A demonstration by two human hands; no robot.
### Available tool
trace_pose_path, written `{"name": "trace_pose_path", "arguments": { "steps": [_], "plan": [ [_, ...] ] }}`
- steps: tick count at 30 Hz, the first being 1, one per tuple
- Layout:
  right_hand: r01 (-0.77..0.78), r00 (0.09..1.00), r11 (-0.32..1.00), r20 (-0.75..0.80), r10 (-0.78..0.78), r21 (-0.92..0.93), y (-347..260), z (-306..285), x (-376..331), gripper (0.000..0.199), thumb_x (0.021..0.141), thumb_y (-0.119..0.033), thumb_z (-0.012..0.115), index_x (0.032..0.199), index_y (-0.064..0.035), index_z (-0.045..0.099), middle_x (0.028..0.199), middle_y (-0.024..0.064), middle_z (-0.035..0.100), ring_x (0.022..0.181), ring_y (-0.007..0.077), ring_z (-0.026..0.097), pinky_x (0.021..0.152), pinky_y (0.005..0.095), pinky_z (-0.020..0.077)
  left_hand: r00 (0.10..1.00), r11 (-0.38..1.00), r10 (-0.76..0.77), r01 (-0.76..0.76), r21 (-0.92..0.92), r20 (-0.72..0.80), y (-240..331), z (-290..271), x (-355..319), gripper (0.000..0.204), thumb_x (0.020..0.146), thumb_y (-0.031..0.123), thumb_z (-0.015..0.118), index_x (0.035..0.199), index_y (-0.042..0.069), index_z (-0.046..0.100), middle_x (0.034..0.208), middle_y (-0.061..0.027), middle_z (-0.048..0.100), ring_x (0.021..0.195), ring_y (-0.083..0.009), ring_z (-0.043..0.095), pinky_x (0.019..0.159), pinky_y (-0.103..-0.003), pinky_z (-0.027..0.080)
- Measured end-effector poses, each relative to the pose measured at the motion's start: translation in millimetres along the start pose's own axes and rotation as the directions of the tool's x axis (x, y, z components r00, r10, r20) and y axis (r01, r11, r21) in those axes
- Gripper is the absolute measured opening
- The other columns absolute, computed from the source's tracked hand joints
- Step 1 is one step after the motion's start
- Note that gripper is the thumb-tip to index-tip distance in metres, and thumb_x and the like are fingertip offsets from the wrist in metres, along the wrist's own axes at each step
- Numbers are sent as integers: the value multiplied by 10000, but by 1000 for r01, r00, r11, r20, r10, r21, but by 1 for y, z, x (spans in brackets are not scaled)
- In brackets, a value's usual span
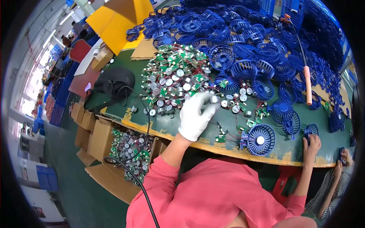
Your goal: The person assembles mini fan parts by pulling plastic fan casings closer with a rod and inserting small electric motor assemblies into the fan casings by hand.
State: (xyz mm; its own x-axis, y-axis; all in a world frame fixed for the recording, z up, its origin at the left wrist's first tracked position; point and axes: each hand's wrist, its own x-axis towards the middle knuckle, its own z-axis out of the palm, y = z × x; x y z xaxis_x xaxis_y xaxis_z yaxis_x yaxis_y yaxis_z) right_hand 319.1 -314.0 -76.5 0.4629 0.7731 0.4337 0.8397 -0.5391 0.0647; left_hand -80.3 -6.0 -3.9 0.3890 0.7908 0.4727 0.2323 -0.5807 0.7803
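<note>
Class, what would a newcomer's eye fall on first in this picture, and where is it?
Most striking is the great heap of blue fan cages across the back of the table. In front of it, left of centre, sits a pile of green circuit boards and silver motors. The white-gloved left hand stands out at that pile's near edge.

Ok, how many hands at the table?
4: the gloved left hand pinching a round part, the bare right hand at a blue fan housing, and a co-worker's upper hand and lower hand, far right. Others may be hidden.
</note>
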Motion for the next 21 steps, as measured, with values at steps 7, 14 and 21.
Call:
{"name": "trace_pose_path", "arguments": {
  "steps": [7,14,21],
  "plan": [
    [-37,981,948,-170,95,317,-64,-65,5,182,845,-62,638,1008,15,618,1089,142,589,1029,315,540,931,372,398,943,776,47,-242,-583,-328,47,-15,29,326,899,112,576,1203,9,517,945,-75,593,771,-159,614,741,-320,531],
    [484,875,776,-201,-441,405,-218,-135,39,320,630,-239,754,924,-139,679,943,36,588,927,233,572,1024,513,299,947,910,-134,0,-415,-293,42,-10,-1,367,913,145,544,1247,10,472,885,-46,545,625,-81,443,524,-216,346],
    [465,872,781,-65,-485,417,-232,-108,25,480,613,-355,771,1020,-130,652,981,34,579,974,227,560,1039,514,276,934,906,354,-331,-263,45,40,9,-30,288,708,-47,716,961,1,587,862,-80,632,719,-196,603,718,-296,476]
  ]
}}
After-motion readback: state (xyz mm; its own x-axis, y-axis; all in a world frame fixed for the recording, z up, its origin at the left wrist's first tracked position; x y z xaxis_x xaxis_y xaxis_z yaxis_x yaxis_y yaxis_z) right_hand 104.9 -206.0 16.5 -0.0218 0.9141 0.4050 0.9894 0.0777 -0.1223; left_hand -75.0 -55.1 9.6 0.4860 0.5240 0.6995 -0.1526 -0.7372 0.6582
